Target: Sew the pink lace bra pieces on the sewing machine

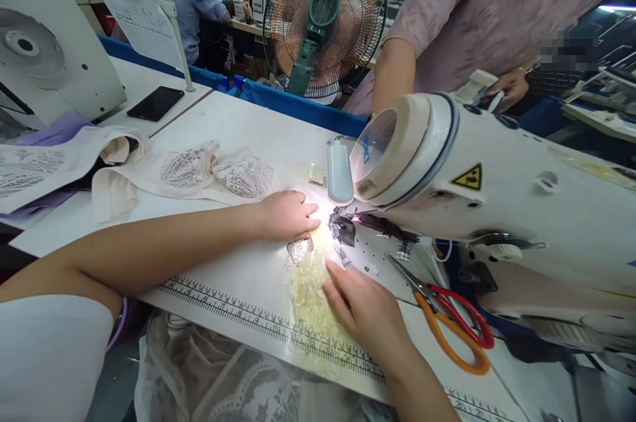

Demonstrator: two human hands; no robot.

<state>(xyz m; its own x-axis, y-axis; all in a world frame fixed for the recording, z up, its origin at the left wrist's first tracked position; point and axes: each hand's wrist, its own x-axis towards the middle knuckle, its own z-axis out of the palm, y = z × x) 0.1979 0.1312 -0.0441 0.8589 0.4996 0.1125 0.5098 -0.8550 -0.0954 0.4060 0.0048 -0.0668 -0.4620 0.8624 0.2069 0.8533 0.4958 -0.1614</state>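
From my end I see a small, pale piece of lace [299, 252] lying on the table [243, 276] between the left hand [283, 215] and the right hand [365, 299], its far edge lost in glare. Beyond the left forearm lies a cream garment [243, 173], two patterned lace cups side by side, plain band stretching leftward; I can't tell whether they join.

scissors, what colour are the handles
One orange, one red; the scissors show best in the head view.

On your left arm [179, 248] you wear a plain white sleeve [50, 356], which ends near the elbow. Your left hand [284, 215] and right hand [370, 306] are bare.
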